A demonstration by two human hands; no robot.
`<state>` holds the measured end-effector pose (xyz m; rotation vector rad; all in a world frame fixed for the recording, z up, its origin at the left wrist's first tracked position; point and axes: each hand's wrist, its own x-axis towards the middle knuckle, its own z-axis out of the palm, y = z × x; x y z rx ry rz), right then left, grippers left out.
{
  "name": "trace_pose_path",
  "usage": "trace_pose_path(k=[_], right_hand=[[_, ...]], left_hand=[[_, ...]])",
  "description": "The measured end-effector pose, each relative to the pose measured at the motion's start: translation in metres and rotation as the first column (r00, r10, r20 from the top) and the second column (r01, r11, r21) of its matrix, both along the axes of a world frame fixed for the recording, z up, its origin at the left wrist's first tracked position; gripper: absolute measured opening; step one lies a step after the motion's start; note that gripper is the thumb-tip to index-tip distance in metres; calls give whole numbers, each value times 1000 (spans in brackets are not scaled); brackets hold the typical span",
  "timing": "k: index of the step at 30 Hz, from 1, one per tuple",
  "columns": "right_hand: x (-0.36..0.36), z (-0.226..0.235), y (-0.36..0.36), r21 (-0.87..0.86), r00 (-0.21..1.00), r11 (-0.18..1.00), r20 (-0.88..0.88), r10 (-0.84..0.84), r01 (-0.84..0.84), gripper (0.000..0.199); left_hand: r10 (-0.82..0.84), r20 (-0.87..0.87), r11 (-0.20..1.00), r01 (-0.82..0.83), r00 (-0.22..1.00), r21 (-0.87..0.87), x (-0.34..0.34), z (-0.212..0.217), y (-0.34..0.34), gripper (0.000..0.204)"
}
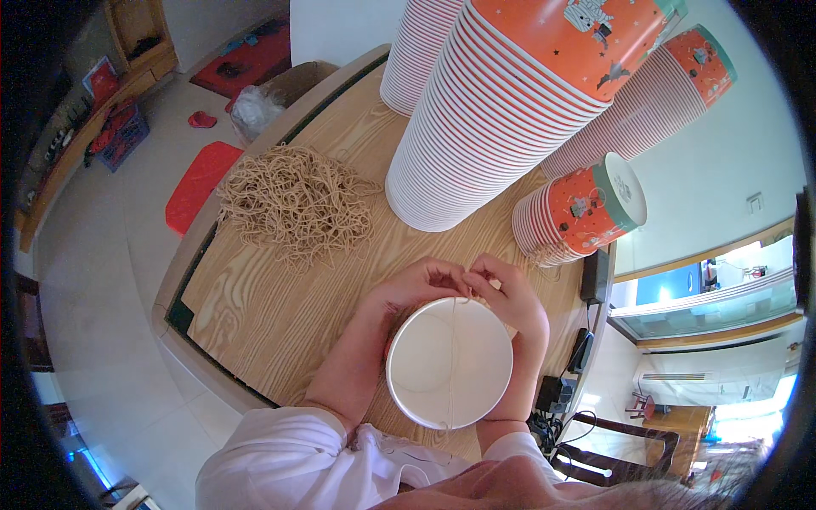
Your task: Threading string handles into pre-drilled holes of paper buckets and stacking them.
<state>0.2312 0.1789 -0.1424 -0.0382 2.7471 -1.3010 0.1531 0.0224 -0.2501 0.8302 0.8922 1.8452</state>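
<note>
Much work appears left at a wood-grain table [255, 319]: twd. its far edge stand a front tall stack [501, 127], a rear L stack [416, 59] and a rear R stack [633, 119], no strands evident on the front one. By the L edge lies a tan string heap [297, 204], plenty in supply. Nr. the R edge, a short stack [578, 212] shows tan strands [554, 253] about its lowest rims, so is prob. done, at least in part. Twd. the near edge, mouth up, is an open bucket [421, 357]; can't tell if it rests on anything. At its far rim the L hand [421, 280] is half-curled, fingertips closed on the cord [452, 365]; the R hand [507, 293] pinches there too, thumb to fingers. Cord spans the mouth, near end apparently fixed, far end prob. not yet. Tally: 1 table, 3 tall stacks, 1 heap, 1 short stack, 1 separate bucket, 2 hands, 1 cord across; no. of buckets per stack unclear.
</note>
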Motion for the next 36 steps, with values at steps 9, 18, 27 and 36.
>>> trace_pose_path(k=[9, 18, 27, 36], right_hand=[[3, 1, -1, -50, 1000, 998, -17, 23, -24, 15], [3, 4, -3, -38, 1000, 999, -4, 21, -21, 13], [4, -4, 2, -140, 998, 989, -48, -42, 35, 12], [3, 2, 1, -102, 999, 995, -27, -26, 23, 6]], left_hand=[[-18, 329, 988, -33, 944, 148, 3, -5, 6, 9], [-27, 307, 977, -40, 951, 208, 2, -10, 4, 9], [-2, 370, 985, -62, 929, 163, 2, -7, 2, 10], [-48, 340, 953, -58, 939, 297, -1, -16, 3, 16]])
